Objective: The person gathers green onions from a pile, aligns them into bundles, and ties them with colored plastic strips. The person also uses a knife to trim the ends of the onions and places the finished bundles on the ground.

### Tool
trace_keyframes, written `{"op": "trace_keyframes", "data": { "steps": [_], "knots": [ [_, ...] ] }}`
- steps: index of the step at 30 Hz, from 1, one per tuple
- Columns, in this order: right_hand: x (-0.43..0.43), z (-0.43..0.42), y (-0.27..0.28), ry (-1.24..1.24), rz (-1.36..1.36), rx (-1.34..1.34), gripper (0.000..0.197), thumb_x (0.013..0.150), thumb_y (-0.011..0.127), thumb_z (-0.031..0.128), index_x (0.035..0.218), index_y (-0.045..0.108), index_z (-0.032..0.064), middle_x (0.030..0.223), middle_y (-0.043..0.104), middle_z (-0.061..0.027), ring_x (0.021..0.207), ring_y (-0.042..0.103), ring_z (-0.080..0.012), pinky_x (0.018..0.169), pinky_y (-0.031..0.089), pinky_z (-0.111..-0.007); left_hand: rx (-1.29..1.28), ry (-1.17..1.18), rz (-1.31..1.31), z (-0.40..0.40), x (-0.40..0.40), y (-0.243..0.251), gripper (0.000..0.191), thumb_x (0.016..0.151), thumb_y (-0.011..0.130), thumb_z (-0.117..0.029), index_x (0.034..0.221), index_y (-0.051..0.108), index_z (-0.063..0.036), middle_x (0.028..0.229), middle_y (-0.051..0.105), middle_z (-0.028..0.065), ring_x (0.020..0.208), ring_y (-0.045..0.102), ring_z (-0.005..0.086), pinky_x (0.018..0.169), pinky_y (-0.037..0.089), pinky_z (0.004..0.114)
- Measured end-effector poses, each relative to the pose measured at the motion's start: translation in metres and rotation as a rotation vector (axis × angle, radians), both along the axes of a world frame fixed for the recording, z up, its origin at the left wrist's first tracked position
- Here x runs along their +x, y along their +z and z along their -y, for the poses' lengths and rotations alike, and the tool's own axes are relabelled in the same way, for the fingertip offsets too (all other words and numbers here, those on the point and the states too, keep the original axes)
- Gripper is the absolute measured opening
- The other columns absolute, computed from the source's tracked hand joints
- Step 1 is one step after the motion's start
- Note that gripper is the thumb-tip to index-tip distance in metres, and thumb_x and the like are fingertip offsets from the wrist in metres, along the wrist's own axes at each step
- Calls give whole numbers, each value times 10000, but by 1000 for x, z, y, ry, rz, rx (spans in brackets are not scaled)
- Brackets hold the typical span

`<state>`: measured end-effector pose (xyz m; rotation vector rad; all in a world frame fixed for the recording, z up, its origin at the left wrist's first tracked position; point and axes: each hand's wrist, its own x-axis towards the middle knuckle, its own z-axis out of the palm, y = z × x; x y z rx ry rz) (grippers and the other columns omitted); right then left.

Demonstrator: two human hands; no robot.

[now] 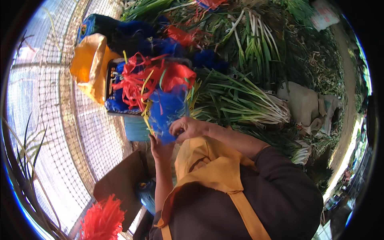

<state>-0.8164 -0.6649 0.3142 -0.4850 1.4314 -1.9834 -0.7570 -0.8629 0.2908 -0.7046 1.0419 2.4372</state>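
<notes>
A blurred, translucent piece of blue netting or film [168, 111] hangs before my body. My left hand [162, 147] grips its lower left edge, and a yellow strip [146, 118] runs down to those fingertips. At its lower right, my right hand [188, 129] has curled fingers closed at the edge; the exact grip is partly hidden. Just beyond is a black plastic crate [127, 113] heaped with red plastic strips [135, 81] and blue material. A bundle of green onions [255, 105] lies right of my hands, white ends pointing right.
An open yellow sack [85, 69] stands left of the crate, near a mesh wall [90, 126]. More green onions [258, 39] lie farther back. A beige cloth [300, 102] sits at the right. Red shredded plastic [103, 217] and a brown cardboard panel [120, 186] are at lower left.
</notes>
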Motion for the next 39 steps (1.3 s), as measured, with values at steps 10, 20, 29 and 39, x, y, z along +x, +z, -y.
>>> {"op": "trace_keyframes", "data": {
  "steps": [10,20,29,39],
  "knots": [
    [48,-56,-4,28,219,295,276,859,625,211,1075,636,38,1065,630,-31,937,590,-156,780,456,-280,-63,-190,-36,-17,28,46,177,893,551,-35,1046,623,17,964,665,76,873,625,173,814,495,305],
    [25,-64,35,-296,441,33,200,910,585,204,1024,643,50,896,631,22,763,572,-87,702,480,-247,-187,-586,-369,-56,42,69,183,859,582,33,1022,652,-10,927,663,-11,878,593,85,744,484,253],
    [18,-126,69,-1014,349,-20,170,881,568,136,1026,601,54,954,597,-51,828,575,-164,766,504,-321,-176,-285,-296,-9,37,63,166,899,586,-25,1024,660,54,922,688,90,858,641,155,821,500,289],
    [30,-102,101,-711,249,-641,302,983,420,268,1169,566,80,1128,621,-84,997,573,-261,925,428,-435,-138,-160,68,73,81,14,300,922,574,-152,1185,579,-8,992,650,82,903,639,157,788,501,271]
  ]
}}
